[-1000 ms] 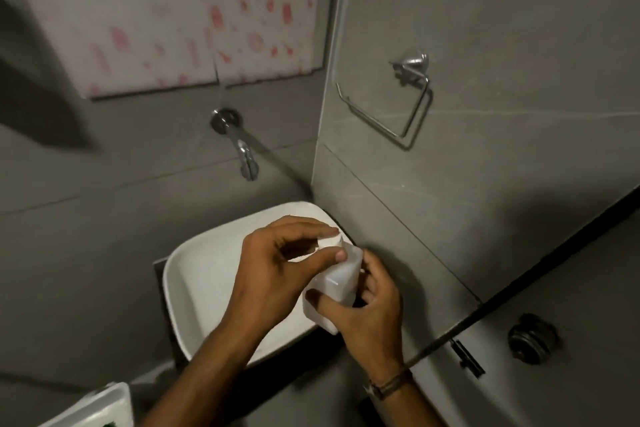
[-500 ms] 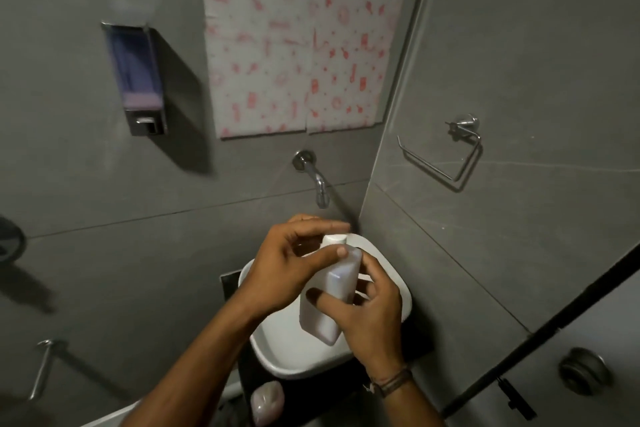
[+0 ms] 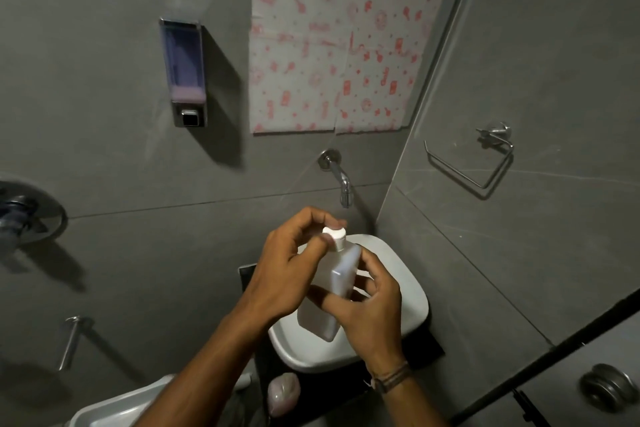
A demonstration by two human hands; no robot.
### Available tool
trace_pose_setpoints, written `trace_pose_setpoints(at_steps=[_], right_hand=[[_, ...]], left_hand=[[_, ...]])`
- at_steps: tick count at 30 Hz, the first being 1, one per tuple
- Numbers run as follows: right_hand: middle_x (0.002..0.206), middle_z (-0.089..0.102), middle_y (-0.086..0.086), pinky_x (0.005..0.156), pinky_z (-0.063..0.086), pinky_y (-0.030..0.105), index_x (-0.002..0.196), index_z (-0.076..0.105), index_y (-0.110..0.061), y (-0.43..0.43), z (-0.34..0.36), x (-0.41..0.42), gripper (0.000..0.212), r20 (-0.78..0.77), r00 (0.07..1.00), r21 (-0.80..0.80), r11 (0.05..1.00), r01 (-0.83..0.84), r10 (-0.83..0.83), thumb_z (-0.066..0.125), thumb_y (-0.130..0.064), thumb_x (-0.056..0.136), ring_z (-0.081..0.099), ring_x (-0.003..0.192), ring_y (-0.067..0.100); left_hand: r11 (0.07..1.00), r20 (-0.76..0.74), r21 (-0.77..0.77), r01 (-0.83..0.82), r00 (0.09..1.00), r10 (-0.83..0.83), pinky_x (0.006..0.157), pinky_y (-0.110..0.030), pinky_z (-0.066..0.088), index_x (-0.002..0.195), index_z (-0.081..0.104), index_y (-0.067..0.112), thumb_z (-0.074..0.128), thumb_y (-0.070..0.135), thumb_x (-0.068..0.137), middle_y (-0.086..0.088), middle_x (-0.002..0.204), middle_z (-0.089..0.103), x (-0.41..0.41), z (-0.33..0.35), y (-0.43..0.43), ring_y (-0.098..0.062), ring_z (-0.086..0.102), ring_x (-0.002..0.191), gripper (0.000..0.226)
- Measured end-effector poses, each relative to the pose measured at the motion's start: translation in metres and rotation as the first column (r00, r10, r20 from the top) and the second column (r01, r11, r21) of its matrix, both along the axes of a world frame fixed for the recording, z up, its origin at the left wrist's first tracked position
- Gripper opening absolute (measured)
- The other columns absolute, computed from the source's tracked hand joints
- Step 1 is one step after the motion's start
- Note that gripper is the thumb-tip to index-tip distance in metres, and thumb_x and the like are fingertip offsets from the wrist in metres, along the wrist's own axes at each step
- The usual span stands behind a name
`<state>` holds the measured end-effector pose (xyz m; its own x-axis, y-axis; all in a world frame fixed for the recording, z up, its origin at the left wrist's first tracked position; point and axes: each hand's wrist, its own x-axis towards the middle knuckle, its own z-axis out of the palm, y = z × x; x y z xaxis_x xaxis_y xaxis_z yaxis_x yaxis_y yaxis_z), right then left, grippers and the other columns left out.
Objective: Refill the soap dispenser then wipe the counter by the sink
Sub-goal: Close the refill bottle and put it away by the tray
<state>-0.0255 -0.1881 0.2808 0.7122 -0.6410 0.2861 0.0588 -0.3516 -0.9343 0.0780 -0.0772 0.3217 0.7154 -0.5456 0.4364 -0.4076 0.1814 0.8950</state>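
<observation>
A white refill bottle (image 3: 337,279) with a white cap (image 3: 334,237) is held tilted above the white sink (image 3: 403,291). My right hand (image 3: 372,308) wraps the bottle's body from the right and below. My left hand (image 3: 289,265) pinches the cap with thumb and fingertips. The wall soap dispenser (image 3: 183,74) hangs at the upper left, clear-fronted, with a little pinkish soap at its bottom. The dark counter (image 3: 247,276) shows at the sink's left edge and beneath it.
A wall tap (image 3: 337,172) juts out above the sink. A patterned pink-and-white sheet (image 3: 341,42) covers the wall above. A metal towel ring (image 3: 485,159) is on the right wall. A pinkish object (image 3: 284,392) lies on the counter's near end; a white fixture (image 3: 114,406) sits lower left.
The view has tilted up and left, bringing the wall dispenser into sight. Both hands stay on the bottle; my left fingers have shifted on the cap.
</observation>
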Motion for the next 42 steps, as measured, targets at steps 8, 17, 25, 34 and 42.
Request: trace_pose_setpoints(at_steps=[8, 17, 25, 34, 42], right_hand=[[0.110, 0.075, -0.013, 0.070, 0.066, 0.033, 0.116, 0.068, -0.041, 0.004, 0.003, -0.001, 0.075, 0.027, 0.999, 0.007, 1.000, -0.024, 0.023, 0.098, -0.049, 0.047, 0.075, 0.096, 0.012], [0.111, 0.076, -0.015, 0.074, 0.067, 0.042, 0.114, 0.068, -0.042, 0.009, 0.003, -0.007, 0.070, 0.033, 0.997, 0.017, 0.997, -0.074, 0.073, 0.096, -0.044, 0.049, 0.074, 0.098, 0.013], [0.115, 0.074, -0.020, 0.077, 0.067, 0.040, 0.115, 0.066, -0.050, 0.012, 0.001, -0.010, 0.071, 0.027, 0.991, 0.023, 0.991, -0.135, 0.134, 0.096, -0.046, 0.051, 0.072, 0.104, 0.009], [0.112, 0.072, -0.027, 0.076, 0.066, 0.034, 0.111, 0.064, -0.060, 0.016, -0.003, -0.011, 0.069, 0.024, 0.988, -0.001, 0.988, -0.154, 0.154, 0.095, -0.047, 0.050, 0.071, 0.104, 0.004], [0.117, 0.072, -0.023, 0.076, 0.067, 0.034, 0.119, 0.064, -0.052, 0.015, -0.002, -0.011, 0.074, 0.025, 0.986, -0.022, 0.987, -0.162, 0.163, 0.095, -0.056, 0.051, 0.071, 0.107, 0.006]], left_hand=[[1.000, -0.031, -0.010, 0.027, 0.999, -0.027, 0.100, -0.052, 0.059, 0.107, 0.073, 0.033, 0.060, 0.018, 0.098, 0.009, 0.120, 0.077, -0.006, -0.004, 0.004, -0.018, 0.073, 0.117, 0.021], [1.000, -0.057, -0.029, 0.007, 0.998, -0.008, 0.098, -0.042, 0.057, 0.110, 0.071, 0.034, 0.058, 0.022, 0.100, 0.009, 0.122, 0.076, -0.015, -0.010, 0.009, -0.018, 0.071, 0.118, 0.021], [0.999, -0.020, 0.001, -0.050, 0.999, 0.050, 0.103, -0.053, 0.057, 0.113, 0.074, 0.041, 0.062, 0.023, 0.099, 0.011, 0.121, 0.076, -0.020, -0.012, 0.018, -0.016, 0.072, 0.118, 0.025], [0.999, -0.071, -0.003, -0.052, 0.996, 0.052, 0.104, -0.053, 0.057, 0.115, 0.075, 0.041, 0.064, 0.023, 0.100, 0.011, 0.119, 0.075, -0.023, -0.011, 0.028, -0.018, 0.072, 0.117, 0.026], [0.996, 0.024, 0.018, -0.085, 0.996, 0.085, 0.105, -0.054, 0.055, 0.113, 0.075, 0.041, 0.074, 0.031, 0.096, 0.015, 0.118, 0.072, -0.022, -0.015, 0.026, -0.014, 0.070, 0.118, 0.020]])
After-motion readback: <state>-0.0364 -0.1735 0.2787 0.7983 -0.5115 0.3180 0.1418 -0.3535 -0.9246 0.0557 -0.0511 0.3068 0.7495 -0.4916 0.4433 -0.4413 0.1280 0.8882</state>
